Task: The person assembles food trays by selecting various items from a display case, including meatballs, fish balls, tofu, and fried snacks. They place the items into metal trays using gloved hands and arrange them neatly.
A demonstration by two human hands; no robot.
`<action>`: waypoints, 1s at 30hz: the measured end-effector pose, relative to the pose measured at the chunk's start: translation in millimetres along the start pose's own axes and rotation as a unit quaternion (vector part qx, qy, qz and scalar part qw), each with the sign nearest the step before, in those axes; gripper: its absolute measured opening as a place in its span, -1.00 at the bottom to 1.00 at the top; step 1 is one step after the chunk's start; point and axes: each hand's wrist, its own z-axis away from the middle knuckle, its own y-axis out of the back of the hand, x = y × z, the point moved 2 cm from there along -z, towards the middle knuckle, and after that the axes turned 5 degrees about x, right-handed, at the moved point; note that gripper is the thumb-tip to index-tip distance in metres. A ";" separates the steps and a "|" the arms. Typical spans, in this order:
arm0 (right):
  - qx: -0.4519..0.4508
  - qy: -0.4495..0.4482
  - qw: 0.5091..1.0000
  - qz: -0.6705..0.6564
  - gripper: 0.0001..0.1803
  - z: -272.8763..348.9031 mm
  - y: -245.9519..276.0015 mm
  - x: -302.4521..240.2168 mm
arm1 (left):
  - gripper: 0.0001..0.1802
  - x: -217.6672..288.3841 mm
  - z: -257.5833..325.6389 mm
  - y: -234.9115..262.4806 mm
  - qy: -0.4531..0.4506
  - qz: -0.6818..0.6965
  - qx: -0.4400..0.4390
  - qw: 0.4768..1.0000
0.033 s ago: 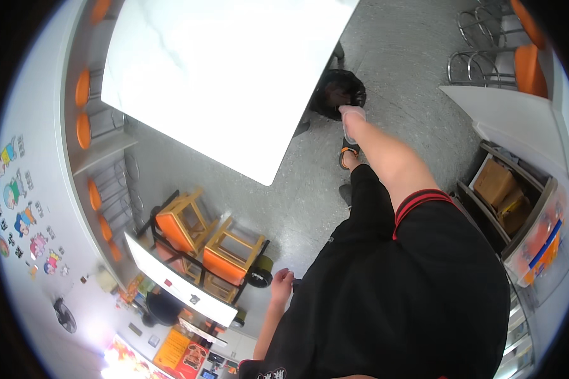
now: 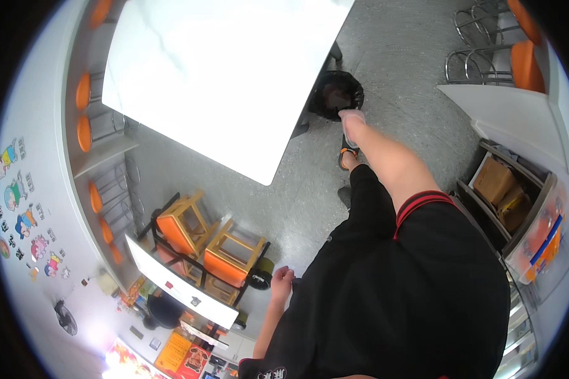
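My right hand [image 2: 352, 118] is at the near rim of the black bin [image 2: 358, 92], by the worktop [image 2: 234, 95]. I can't tell if those fingers, or my left hand [image 2: 282, 282], hold anything. I'd stay over the bin's middle.

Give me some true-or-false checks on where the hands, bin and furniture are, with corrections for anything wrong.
1. The right hand is at the near edge of the black-lined trash bin. True.
2. Both hands are at the bin. False: the left hand is low beside the black clothing, well away from it.
3. The bin is next to the white marble-patterned table. True.
4. Every stool seat is blue. False: the wooden-framed stools have orange seats.
5. The right sleeve has red stripes at its hem. True.
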 end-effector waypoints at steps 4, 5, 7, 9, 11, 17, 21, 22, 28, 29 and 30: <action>-0.118 -0.070 0.987 -0.081 -0.76 18.2 67.5 67.9 | -0.59 6.0 -23.2 -3.1 -0.061 0.017 -0.020 0.998; -0.117 -0.080 0.986 -0.087 -0.75 30.4 87.3 77.1 | -0.59 9.8 -28.2 -3.7 -0.087 0.021 -0.031 0.996; -0.116 -0.099 0.983 -0.104 -0.70 64.7 138.8 98.9 | -0.55 23.0 -36.1 -9.1 -0.141 -0.055 -0.035 0.988; -0.116 -0.060 0.980 -0.147 -0.53 108.0 189.4 124.3 | -0.52 43.4 -34.7 -26.5 -0.203 -0.106 -0.065 0.971; -0.152 0.029 0.959 -0.239 -0.38 156.0 236.9 155.3 | -0.51 71.2 -17.6 -59.3 -0.282 -0.206 -0.071 0.934; -0.035 0.147 0.915 -0.373 -0.33 297.3 358.9 270.6 | -0.56 90.4 173.1 -223.5 -0.593 -0.293 -0.355 0.660; 0.045 0.163 0.878 -0.448 -0.05 359.1 452.6 349.1 | -0.73 19.7 295.7 -284.7 -0.659 -0.354 -0.418 0.515; 0.062 0.144 0.850 -0.504 0.00 365.7 473.6 371.2 | -0.78 -1.2 315.9 -293.5 -0.704 -0.347 -0.401 0.472; 0.206 0.193 0.840 -0.463 0.17 384.9 572.3 507.8 | -0.83 -111.2 381.3 -346.8 -0.718 -0.362 -0.512 0.301; 0.236 0.207 0.857 -0.409 0.17 386.0 588.3 526.3 | -0.84 -127.7 392.7 -355.7 -0.711 -0.353 -0.542 0.276; 0.294 0.221 0.875 -0.314 0.07 386.2 603.7 540.8 | -0.84 -143.4 404.8 -366.3 -0.714 -0.366 -0.552 0.228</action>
